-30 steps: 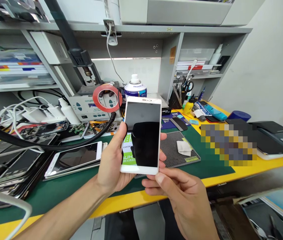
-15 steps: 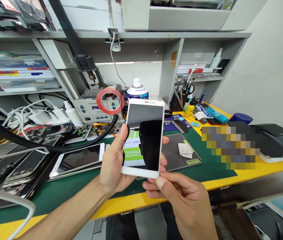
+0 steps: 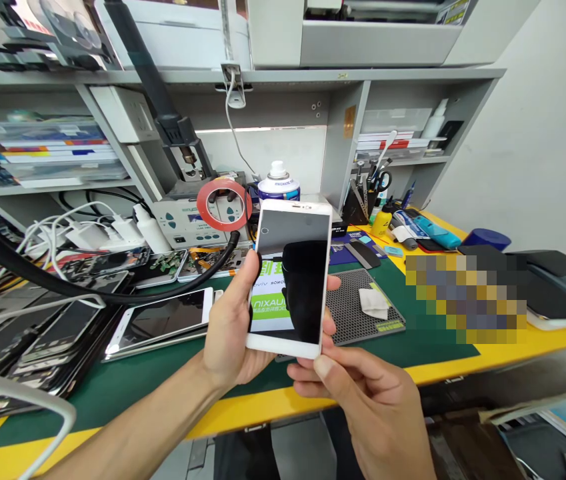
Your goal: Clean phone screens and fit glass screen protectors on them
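White rectangular smartphone with glossy black screen (image 3: 293, 283) held up above the yellow-edged desk with green top (image 3: 427, 350), screen toward the person. Left hand (image 3: 230, 330) wraps it, thumb on left edge, fingertips showing past right edge. Right hand (image 3: 373, 400) narrow, thumb and fingers at bottom right corner; can't tell if gripping. Beyond, dark gray perforated pad (image 3: 347, 317) carries crumpled white cloth (image 3: 374, 303).

Left of the held phone (image 3: 290, 280), a black hose (image 3: 133, 298) bars low passage; behind the phone stands a spray can (image 3: 279, 186). Rightward, room lies above the perforated mat (image 3: 347, 313).
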### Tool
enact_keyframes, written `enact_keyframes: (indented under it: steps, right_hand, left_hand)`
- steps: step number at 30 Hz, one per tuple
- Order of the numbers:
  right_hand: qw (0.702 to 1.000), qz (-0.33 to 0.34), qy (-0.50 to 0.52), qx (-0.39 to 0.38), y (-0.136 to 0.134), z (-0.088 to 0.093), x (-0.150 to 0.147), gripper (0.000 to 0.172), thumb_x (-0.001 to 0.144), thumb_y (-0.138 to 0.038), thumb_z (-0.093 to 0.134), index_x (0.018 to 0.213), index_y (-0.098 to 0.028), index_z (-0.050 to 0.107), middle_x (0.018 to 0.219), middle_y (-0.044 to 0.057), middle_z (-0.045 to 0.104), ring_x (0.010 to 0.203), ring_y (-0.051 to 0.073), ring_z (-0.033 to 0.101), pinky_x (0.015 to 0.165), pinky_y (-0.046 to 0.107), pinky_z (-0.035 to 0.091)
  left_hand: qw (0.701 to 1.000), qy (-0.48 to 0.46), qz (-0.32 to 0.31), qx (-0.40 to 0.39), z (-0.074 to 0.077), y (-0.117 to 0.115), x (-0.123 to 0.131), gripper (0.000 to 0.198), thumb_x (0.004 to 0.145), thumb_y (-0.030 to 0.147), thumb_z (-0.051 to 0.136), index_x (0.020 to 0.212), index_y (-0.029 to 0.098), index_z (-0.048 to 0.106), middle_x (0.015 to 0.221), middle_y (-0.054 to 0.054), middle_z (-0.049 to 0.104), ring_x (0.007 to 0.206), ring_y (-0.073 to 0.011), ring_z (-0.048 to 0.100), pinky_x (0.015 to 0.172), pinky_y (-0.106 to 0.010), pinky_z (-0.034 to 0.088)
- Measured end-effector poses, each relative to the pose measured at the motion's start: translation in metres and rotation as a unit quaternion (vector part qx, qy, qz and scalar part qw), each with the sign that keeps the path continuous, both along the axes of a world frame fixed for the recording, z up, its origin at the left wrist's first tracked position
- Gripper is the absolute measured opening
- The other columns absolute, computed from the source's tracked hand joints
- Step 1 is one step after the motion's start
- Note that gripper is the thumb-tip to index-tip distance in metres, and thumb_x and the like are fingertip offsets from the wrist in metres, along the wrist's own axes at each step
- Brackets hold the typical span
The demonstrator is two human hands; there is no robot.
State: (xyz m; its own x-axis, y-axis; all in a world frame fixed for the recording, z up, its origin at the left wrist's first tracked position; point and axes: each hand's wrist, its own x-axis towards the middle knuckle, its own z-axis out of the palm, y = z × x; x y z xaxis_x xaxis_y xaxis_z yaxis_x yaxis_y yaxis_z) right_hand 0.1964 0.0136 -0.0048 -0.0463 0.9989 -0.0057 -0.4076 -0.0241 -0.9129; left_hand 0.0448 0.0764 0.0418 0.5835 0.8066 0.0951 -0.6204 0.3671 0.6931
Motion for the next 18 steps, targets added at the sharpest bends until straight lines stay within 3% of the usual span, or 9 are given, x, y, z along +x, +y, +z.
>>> enact_keyframes:
  steps: [7,13,18]
  right_hand:
    - [1.0,-0.019,-0.008,-0.024,-0.004,0.006,0.0,0.029,0.079,-0.043,0.081,0.09,-0.015,0.08,0.083,0.013,0.079,0.078,0.032,0.077,0.072,0.04,0.067]
    - [0.999,0.02,-0.032,-0.003,-0.002,0.008,0.004,0.025,0.081,-0.039,0.08,0.09,-0.015,0.08,0.08,0.013,0.079,0.074,0.031,0.077,0.07,0.037,0.067]
    - [0.999,0.006,-0.042,0.0,-0.001,0.012,0.006,0.025,0.079,-0.039,0.081,0.084,-0.015,0.079,0.076,0.012,0.078,0.067,0.031,0.077,0.064,0.034,0.067]
  left_hand:
    - [1.0,0.011,-0.023,0.016,0.004,0.0,-0.003,0.086,0.098,0.068,0.019,0.126,0.0,0.064,0.1,-0.021,0.074,0.089,-0.029,0.071,0.079,-0.037,0.056]
    - [1.0,0.002,-0.012,0.012,0.002,-0.001,-0.003,0.073,0.1,0.064,0.023,0.133,0.011,0.061,0.122,-0.019,0.07,0.095,-0.0315,0.071,0.084,-0.045,0.056]
    - [1.0,0.01,-0.016,0.004,0.0,0.0,-0.003,0.074,0.099,0.065,0.026,0.13,0.008,0.063,0.122,-0.021,0.069,0.094,-0.031,0.071,0.081,-0.042,0.057]
